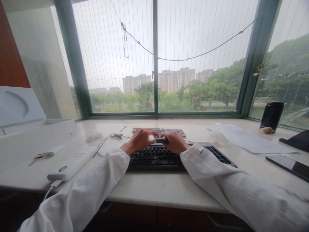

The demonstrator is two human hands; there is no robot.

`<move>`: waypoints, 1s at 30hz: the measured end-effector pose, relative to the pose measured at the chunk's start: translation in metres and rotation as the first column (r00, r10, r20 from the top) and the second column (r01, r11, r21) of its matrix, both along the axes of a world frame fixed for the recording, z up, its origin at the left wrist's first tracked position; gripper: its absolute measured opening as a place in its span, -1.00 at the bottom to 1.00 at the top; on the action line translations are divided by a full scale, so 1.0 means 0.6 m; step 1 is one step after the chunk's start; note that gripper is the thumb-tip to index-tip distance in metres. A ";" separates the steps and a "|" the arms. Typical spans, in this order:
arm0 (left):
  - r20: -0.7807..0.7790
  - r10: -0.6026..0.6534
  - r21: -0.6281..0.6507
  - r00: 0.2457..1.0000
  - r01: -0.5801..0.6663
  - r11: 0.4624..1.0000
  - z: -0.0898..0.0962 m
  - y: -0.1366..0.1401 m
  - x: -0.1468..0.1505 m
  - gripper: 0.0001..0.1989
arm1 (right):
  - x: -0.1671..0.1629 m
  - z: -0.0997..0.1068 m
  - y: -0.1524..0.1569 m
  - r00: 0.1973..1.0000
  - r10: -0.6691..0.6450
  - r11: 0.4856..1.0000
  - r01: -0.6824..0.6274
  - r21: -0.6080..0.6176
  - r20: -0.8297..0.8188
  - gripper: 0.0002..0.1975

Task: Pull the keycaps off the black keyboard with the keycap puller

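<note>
My left hand (141, 139) is over the left part of a black keyboard (154, 160), its thumb and forefinger curled into a ring. Their tips come together at the pale, metal-looking end of a short dark stick (161, 140), like a USB plug. Whatever sits between those tips is too small to make out. From the other side, my right hand (175, 142) grips the dark body of the stick between thumb and fingers. Behind both hands lies a second keyboard (172, 130), partly hidden. A thin dark cable (116, 136) runs from a small coil toward my left hand.
On the left are an open white box (38, 141), a white power bank (72, 162) with a cable plugged in, and a small white item (47, 154). At right lie paper sheets (248, 138), a phone (291, 166) and a black can (272, 116). A window stands behind.
</note>
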State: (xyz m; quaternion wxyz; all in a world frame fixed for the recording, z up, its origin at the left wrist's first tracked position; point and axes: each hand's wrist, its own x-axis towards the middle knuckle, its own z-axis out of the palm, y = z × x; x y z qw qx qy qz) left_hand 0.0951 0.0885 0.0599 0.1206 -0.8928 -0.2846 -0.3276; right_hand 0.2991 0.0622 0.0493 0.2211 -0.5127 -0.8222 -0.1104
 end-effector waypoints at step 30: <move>-0.086 0.031 -0.017 0.996 -0.033 0.999 0.006 -0.003 -0.004 -0.76 | 0.000 0.007 -0.008 0.996 -0.001 1.000 0.001 0.003 0.093 -0.71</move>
